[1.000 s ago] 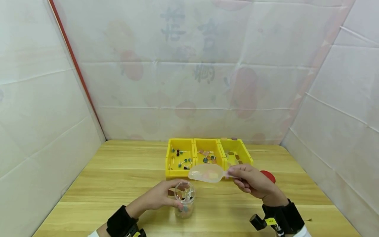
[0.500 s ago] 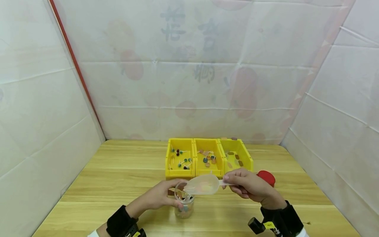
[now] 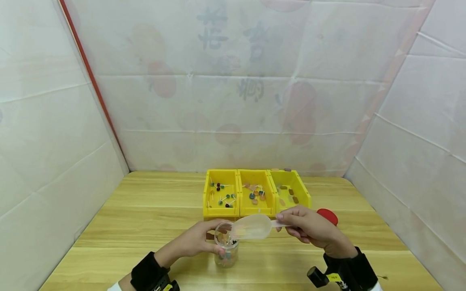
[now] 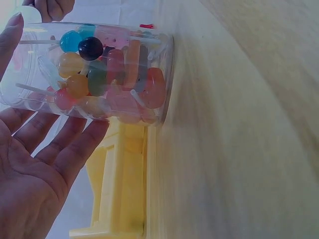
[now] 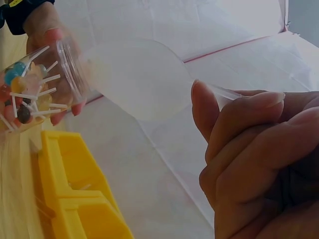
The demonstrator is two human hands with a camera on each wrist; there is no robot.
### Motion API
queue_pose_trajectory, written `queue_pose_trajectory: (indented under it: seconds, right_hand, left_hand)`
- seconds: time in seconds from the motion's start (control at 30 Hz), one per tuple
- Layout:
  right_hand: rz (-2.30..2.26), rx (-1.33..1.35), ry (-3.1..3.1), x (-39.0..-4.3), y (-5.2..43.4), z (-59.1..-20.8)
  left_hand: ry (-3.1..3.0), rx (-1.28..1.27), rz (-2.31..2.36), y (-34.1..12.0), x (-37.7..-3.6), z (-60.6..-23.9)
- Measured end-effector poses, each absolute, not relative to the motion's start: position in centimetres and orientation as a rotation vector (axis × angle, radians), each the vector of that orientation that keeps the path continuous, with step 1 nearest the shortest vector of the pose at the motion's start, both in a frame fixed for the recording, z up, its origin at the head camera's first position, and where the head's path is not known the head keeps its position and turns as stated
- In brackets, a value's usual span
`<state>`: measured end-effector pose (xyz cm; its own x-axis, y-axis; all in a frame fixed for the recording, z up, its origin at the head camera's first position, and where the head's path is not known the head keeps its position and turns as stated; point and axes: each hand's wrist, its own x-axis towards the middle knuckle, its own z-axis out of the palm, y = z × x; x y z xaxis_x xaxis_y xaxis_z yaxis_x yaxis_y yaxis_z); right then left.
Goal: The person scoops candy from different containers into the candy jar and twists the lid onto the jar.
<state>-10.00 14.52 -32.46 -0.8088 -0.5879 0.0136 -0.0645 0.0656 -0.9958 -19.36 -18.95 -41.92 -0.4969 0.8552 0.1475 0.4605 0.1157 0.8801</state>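
Away from the surface's point(image 3: 153, 206) far edge, our left grip point(image 3: 199, 239) wraps the jar point(image 3: 226, 261), right grip point(image 3: 309, 227) pinches the scoop point(image 3: 252, 227) — likely light, handle point(image 3: 274, 223) safest.

Clear, glossy plastic forms the jar point(image 3: 229, 247); at two o'clock from it, the scoop point(image 3: 253, 227) looks like smooth, frosted plastic. The bins point(image 3: 239, 194), one o'clock, are smooth plastic; the tabletop point(image 3: 153, 214) shows smooth wood grain; the backdrop point(image 3: 233, 101), twelve o'clock, creased matt cloth.

A small screened booth: pale, creased sheets point(image 3: 204, 109) wall in the wood-grain table point(image 3: 145, 210) behind and at both sides; a red strip point(image 3: 89, 72) slants up from its far left corner.
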Motion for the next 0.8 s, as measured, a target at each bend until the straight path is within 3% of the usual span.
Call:
queue_pose_trajectory:
  seconds: [0.5,0.8]
  right_hand:
    - [-1.747,-0.686,2.058,-9.2,14.7,-31.1]
    - [-1.824,-0.616,2.253,-9.0,17.8,-30.6]
  left_hand:
    - [2.063,1.301,1.308,-18.9,-19.3,-41.5]
    - [2.052,1.297,1.314,-18.9,-19.2,-41.8]
